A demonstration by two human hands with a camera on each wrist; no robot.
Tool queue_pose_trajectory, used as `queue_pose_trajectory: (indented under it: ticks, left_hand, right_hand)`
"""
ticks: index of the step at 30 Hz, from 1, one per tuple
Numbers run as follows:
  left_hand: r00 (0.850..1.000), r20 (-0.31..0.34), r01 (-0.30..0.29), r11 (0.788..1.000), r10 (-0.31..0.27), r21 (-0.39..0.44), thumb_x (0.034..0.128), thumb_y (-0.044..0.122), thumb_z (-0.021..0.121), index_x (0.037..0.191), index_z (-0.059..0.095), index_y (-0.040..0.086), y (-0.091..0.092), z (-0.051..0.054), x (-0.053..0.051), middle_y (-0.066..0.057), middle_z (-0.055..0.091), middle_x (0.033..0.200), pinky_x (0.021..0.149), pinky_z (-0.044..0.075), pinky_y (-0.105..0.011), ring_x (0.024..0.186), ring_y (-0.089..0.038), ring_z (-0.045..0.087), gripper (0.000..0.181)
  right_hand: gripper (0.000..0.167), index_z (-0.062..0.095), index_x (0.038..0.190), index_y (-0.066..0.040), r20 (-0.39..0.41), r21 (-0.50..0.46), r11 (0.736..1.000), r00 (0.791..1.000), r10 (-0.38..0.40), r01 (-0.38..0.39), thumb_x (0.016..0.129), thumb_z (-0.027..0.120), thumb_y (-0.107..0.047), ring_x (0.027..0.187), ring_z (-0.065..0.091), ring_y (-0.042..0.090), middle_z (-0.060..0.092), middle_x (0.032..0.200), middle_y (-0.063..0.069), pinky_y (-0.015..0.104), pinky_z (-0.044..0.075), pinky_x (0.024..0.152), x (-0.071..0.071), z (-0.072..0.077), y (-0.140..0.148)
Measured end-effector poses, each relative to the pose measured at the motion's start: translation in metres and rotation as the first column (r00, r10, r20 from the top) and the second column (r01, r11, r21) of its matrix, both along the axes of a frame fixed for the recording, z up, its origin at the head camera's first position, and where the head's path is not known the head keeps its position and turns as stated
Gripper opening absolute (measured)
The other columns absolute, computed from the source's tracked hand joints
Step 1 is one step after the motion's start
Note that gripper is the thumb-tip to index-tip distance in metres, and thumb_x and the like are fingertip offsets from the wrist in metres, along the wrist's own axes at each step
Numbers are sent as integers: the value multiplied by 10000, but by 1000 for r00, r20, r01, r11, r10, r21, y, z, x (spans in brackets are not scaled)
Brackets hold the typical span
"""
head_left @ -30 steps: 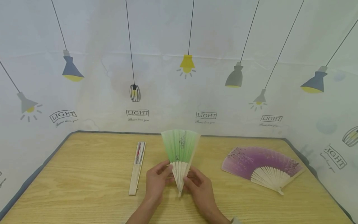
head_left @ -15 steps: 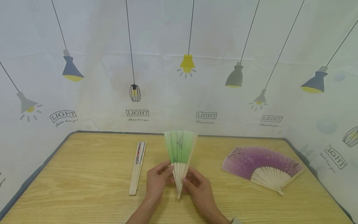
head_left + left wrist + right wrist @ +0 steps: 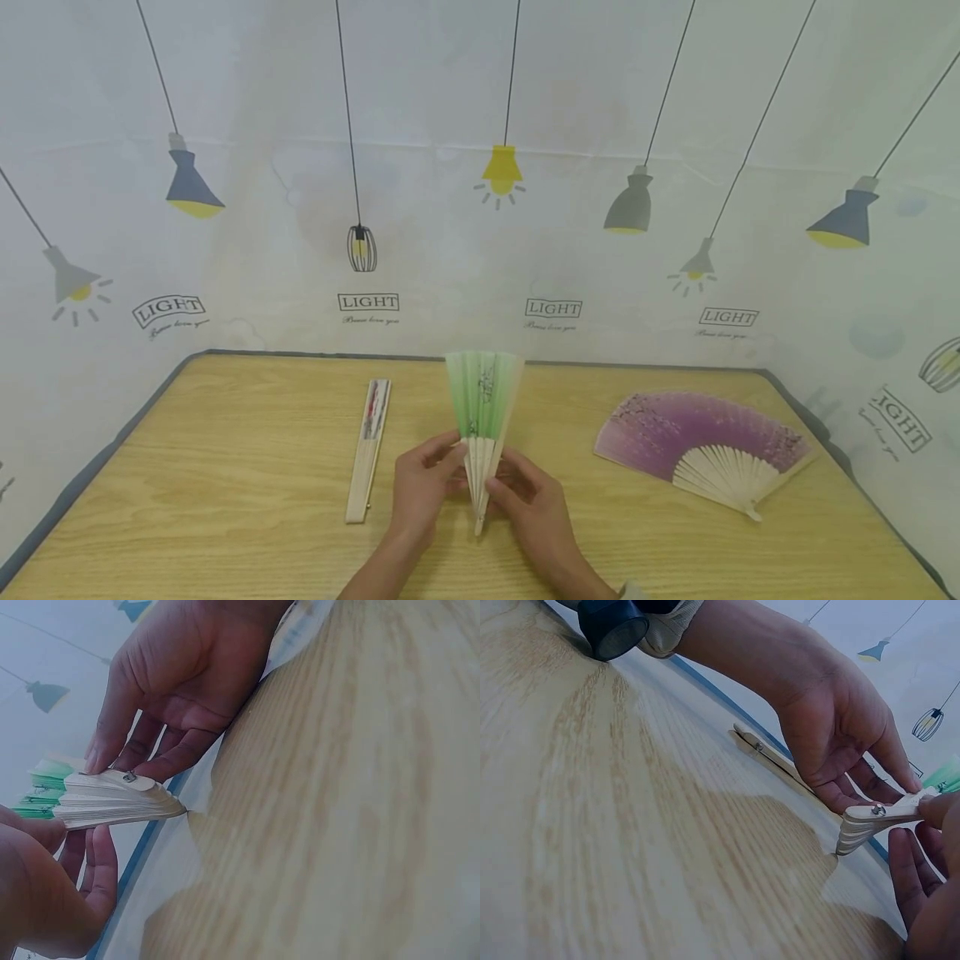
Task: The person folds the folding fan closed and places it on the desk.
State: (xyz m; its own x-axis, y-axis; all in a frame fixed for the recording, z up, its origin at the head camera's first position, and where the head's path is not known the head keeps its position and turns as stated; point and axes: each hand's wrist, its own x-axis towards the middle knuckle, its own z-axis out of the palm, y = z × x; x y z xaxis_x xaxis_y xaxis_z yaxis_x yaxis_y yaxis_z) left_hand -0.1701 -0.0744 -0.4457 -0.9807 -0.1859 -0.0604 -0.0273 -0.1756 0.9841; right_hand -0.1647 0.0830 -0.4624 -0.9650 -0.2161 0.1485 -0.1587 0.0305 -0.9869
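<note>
A green folding fan (image 3: 483, 396), partly spread, stands between both hands with its pale ribs pointing down toward me. My left hand (image 3: 427, 479) pinches its ribs from the left, thumb in front. From the right, my right hand (image 3: 536, 500) grips the outer rib, its thumb low on the front. In the left wrist view the fan's ribs (image 3: 112, 802) lie stacked close near a metal rivet (image 3: 129, 777). The right wrist view shows the fan's pivot end (image 3: 862, 825) between the two hands; fingers behind the fan are partly hidden.
A folded fan (image 3: 367, 454) with a floral print lies on the wooden table (image 3: 247, 475), left of my left hand. To the right rests a spread purple fan (image 3: 701, 450). A white curtain (image 3: 442, 250) printed with lamps borders the table's back and sides.
The green fan has narrowed as its side edges came closer together, and its pivot end has dropped slightly. My right hand has shifted a little to the left; the other fans have not moved.
</note>
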Motion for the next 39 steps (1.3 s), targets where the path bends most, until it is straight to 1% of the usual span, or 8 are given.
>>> queue_pose_trajectory:
  ticks: [5, 12, 15, 19, 22, 27, 39]
  left_hand:
    - [1000, -2, 9, 1000, -9, -3, 904, 84, 653, 1173, 644, -13, 0, 2, 1, -130, 671, 947, 701, 598, -345, 754, -207, 655, 286]
    - [999, -20, 31, 999, -32, -24, 891, 92, 674, 1198, 633, -7, 1, 4, 2, -133, 665, 977, 718, 597, -352, 792, -217, 658, 324]
    - [999, -27, 39, 999, -40, -36, 885, 90, 683, 1199, 628, -19, 0, 5, 2, -138, 665, 974, 719, 597, -354, 801, -223, 660, 336]
    - [998, -31, 45, 998, -47, -53, 869, 54, 691, 1196, 624, -37, 0, 5, 1, -148, 658, 964, 718, 597, -351, 823, -231, 658, 346]
    - [998, -34, 47, 997, -50, -59, 862, 40, 694, 1195, 622, -42, 0, 5, 1, -151, 651, 967, 717, 597, -346, 828, -232, 655, 351]
    - [997, -40, 66, 995, -69, -70, 870, 58, 691, 1203, 616, -44, 0, 4, 2, -151, 645, 981, 727, 594, -343, 827, -232, 651, 356]
    - [997, -30, 67, 995, -70, -78, 868, 56, 693, 1209, 613, -41, 1, 3, 2, -146, 651, 971, 734, 594, -339, 832, -233, 658, 363]
  right_hand:
    - [455, 562, 1312, -74, -10, 2, 1000, 1000, -7, 7, 890, 688, -191, 1013, 607, 268, 651, 1085, 115, 286, 531, 885, 0, -1, 0]
    - [451, 561, 1312, -77, -14, -10, 1000, 1000, -9, 9, 892, 685, -186, 1013, 608, 272, 649, 1077, 118, 294, 544, 865, 0, -2, 1]
    - [452, 558, 1314, -68, -6, -19, 1000, 1000, -6, 6, 894, 684, -177, 1014, 605, 282, 641, 1082, 132, 298, 553, 847, 0, -3, 1]
    - [446, 556, 1313, -59, 5, -41, 999, 1000, 7, -7, 896, 681, -157, 995, 612, 271, 629, 1091, 155, 332, 574, 801, 0, -2, 1]
    - [437, 565, 1306, -66, 3, -49, 999, 1000, 15, -15, 894, 683, -152, 967, 617, 251, 630, 1084, 164, 358, 585, 764, 1, -1, 0]
    - [418, 580, 1297, -87, -1, -48, 999, 1000, 20, -20, 896, 681, -145, 956, 616, 255, 629, 1087, 155, 361, 590, 734, 2, 0, 0]
    - [400, 580, 1288, -87, -12, -58, 998, 999, 35, -36, 902, 671, -134, 998, 606, 289, 624, 1109, 147, 367, 581, 777, 2, -2, 0]
